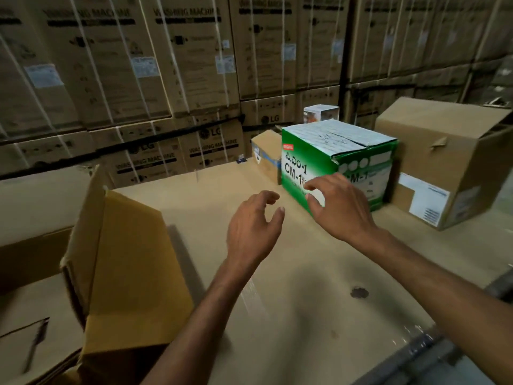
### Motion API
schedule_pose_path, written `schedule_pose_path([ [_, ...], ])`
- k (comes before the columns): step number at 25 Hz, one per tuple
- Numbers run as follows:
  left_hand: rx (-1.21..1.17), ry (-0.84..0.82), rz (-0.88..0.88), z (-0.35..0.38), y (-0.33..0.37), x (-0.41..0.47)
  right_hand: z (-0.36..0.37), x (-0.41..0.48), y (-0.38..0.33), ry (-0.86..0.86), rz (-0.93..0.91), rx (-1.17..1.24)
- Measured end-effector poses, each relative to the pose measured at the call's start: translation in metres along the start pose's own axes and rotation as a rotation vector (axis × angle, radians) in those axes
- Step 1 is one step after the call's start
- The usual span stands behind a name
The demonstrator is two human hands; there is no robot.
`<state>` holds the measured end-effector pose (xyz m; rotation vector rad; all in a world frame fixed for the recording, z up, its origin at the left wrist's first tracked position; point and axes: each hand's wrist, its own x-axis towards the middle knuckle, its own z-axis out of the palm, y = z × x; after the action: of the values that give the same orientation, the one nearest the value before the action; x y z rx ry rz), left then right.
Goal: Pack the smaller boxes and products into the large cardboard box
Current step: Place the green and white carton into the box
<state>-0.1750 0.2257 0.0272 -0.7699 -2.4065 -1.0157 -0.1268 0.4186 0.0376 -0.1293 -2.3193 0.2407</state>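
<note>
Left grip [254, 226], right grip [337, 207] spread, empty, near green box [333, 151]; brown carton [444, 151] just beside; open box [133, 259] left.

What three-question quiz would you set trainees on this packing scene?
1. True or false: the left hand is gripping the green CM-1 box.
2. Which hand overlaps the green CM-1 box's front face in the picture? A) left hand B) right hand C) neither
3. Fill in: the big brown box with the white label stands to the green CM-1 box's ____ (left or right).

Key: 1 false, as both hands are open and hold nothing; 2 B; 3 right.
</note>
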Motion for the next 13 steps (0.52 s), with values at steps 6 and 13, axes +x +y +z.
schedule_pose_path([
  [6, -0.170, -0.017, -0.100, 0.090, 0.040, 0.068, 0.022, 0.045, 0.109, 0.004, 0.086, 0.038],
  [13, -0.336, -0.018, -0.239, 0.202, 0.092, 0.123, 0.033, 0.077, 0.239, 0.009, 0.079, 0.119],
])
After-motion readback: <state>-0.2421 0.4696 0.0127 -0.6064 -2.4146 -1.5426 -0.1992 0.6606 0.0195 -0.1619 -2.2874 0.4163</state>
